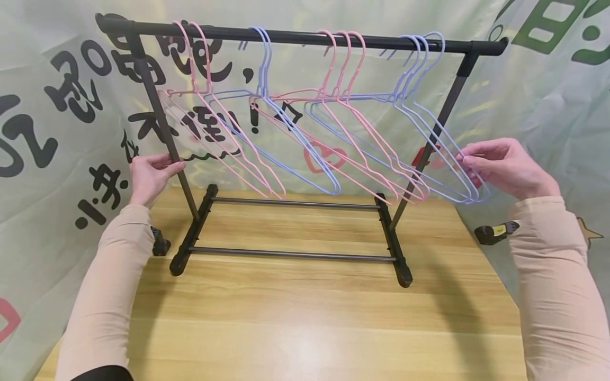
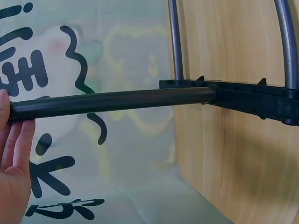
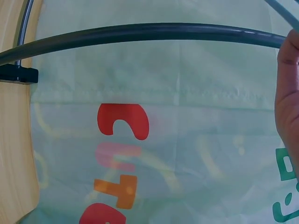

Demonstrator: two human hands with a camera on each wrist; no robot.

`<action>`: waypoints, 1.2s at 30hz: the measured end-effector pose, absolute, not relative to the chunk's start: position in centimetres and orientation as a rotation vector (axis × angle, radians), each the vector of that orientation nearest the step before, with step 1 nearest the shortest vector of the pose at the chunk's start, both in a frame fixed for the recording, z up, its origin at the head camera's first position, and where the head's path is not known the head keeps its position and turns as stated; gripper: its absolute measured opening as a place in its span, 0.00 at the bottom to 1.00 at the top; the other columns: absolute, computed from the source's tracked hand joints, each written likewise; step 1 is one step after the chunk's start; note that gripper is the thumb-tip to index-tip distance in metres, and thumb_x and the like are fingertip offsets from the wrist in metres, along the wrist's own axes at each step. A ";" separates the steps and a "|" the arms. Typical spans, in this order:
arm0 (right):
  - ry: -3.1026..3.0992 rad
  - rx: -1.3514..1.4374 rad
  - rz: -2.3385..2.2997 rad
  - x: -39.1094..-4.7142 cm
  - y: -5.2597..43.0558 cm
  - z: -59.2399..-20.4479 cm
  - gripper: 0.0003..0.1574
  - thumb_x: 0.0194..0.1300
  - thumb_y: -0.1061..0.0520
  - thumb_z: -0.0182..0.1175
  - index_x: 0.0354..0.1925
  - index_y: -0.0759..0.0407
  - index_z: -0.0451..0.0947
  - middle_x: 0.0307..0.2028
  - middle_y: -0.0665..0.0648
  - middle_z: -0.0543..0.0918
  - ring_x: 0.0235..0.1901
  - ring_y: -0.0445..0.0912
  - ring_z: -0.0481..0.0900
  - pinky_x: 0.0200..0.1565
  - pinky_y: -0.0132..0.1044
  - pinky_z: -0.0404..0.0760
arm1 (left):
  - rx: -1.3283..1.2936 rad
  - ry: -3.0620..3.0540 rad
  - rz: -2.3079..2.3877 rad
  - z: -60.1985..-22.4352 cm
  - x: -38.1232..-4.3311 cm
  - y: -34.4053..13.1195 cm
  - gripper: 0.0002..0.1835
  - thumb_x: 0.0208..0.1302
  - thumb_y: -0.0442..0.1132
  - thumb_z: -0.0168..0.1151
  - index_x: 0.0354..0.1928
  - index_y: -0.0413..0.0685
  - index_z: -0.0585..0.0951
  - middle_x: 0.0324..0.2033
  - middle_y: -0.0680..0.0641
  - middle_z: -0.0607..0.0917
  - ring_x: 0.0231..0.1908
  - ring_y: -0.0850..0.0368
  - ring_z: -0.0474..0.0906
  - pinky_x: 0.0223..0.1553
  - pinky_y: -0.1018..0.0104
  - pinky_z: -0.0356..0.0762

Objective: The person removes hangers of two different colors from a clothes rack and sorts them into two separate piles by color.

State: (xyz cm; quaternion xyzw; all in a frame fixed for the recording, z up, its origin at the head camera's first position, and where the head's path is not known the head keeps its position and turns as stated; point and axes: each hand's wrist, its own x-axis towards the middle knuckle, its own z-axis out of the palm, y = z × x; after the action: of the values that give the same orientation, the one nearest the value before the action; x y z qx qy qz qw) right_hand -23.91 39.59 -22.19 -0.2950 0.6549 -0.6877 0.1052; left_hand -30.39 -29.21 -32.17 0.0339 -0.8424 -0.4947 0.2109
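Observation:
A black clothes rack (image 1: 295, 37) stands on the table with thin wire hangers along its top bar. My left hand (image 1: 152, 177) grips the rack's left post (image 1: 164, 119) partway up, fingers behind it and thumb in front. At the right end, my right hand (image 1: 510, 166) pinches the lower corner of a blue hanger (image 1: 444, 45), the outermost of three blue ones. Left of these hang three pink hangers (image 1: 349, 58), then two blue hangers (image 1: 261, 79), then two pink hangers (image 1: 208, 69). In the right wrist view only the edge of the right hand (image 3: 287, 98) shows.
The wooden table (image 1: 305, 312) carries the rack's black base (image 1: 293, 254), with two crossbars between its feet. Behind and at both sides hangs a pale printed cloth (image 1: 38, 211) with dark lettering. Dark wrist-camera parts (image 1: 495, 232) sit by each forearm.

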 end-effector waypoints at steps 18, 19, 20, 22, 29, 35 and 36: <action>1.945 -0.769 -2.203 -23.3 39.7 -23.9 0.24 0.70 0.80 0.45 0.46 0.69 0.86 0.37 0.58 0.92 0.32 0.42 0.89 0.35 0.28 0.84 | 0.076 -2.294 -1.399 -32.3 -30.3 -29.1 0.25 0.60 0.42 0.74 0.55 0.32 0.83 0.19 0.84 0.77 0.28 0.88 0.77 0.35 0.89 0.73; 1.945 -0.762 -2.220 -23.3 39.6 -24.1 0.23 0.70 0.80 0.46 0.45 0.69 0.86 0.37 0.57 0.92 0.32 0.42 0.89 0.34 0.28 0.84 | 0.074 -2.295 -1.399 -32.3 -30.3 -29.1 0.25 0.60 0.42 0.74 0.55 0.32 0.83 0.19 0.84 0.77 0.28 0.88 0.77 0.35 0.89 0.73; 1.946 -0.759 -2.236 -23.2 39.5 -24.2 0.23 0.69 0.80 0.46 0.45 0.69 0.87 0.37 0.57 0.92 0.32 0.42 0.89 0.34 0.28 0.85 | 0.076 -2.298 -1.397 -32.3 -30.3 -29.1 0.26 0.60 0.42 0.74 0.55 0.32 0.83 0.19 0.84 0.77 0.28 0.88 0.77 0.35 0.89 0.73; 1.934 -0.762 -2.262 -23.2 39.3 -24.4 0.23 0.69 0.80 0.46 0.44 0.69 0.87 0.38 0.58 0.92 0.33 0.43 0.89 0.36 0.29 0.86 | 0.078 -2.307 -1.390 -32.3 -30.3 -29.1 0.27 0.60 0.44 0.74 0.55 0.33 0.83 0.20 0.84 0.77 0.28 0.88 0.77 0.35 0.88 0.73; 1.923 -0.772 -2.354 -23.2 38.9 -24.9 0.22 0.69 0.81 0.46 0.44 0.72 0.86 0.41 0.59 0.91 0.36 0.44 0.90 0.37 0.29 0.86 | 0.075 -2.309 -1.383 -32.3 -30.4 -29.1 0.26 0.60 0.42 0.74 0.55 0.32 0.83 0.20 0.84 0.77 0.28 0.88 0.76 0.35 0.88 0.72; 1.947 -0.793 -2.376 -23.0 38.5 -25.1 0.21 0.68 0.81 0.46 0.46 0.74 0.85 0.40 0.59 0.92 0.35 0.44 0.90 0.36 0.30 0.86 | 0.069 -2.295 -1.396 -32.3 -30.3 -29.1 0.26 0.60 0.43 0.74 0.54 0.32 0.83 0.19 0.84 0.77 0.27 0.88 0.77 0.35 0.89 0.73; 1.965 -0.789 -2.377 -23.0 38.4 -25.0 0.21 0.68 0.81 0.47 0.45 0.74 0.85 0.40 0.59 0.92 0.35 0.44 0.90 0.35 0.30 0.86 | 0.070 -2.297 -1.393 -32.3 -30.3 -29.1 0.26 0.60 0.43 0.74 0.55 0.32 0.83 0.19 0.84 0.77 0.28 0.88 0.77 0.35 0.89 0.73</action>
State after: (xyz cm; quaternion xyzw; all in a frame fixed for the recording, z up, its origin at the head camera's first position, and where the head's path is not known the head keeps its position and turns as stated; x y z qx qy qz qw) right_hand -22.96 38.42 -25.05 -0.2478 0.6172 -0.7465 -0.0209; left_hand -30.29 -29.08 -32.31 0.0255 -0.8328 -0.5051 0.2252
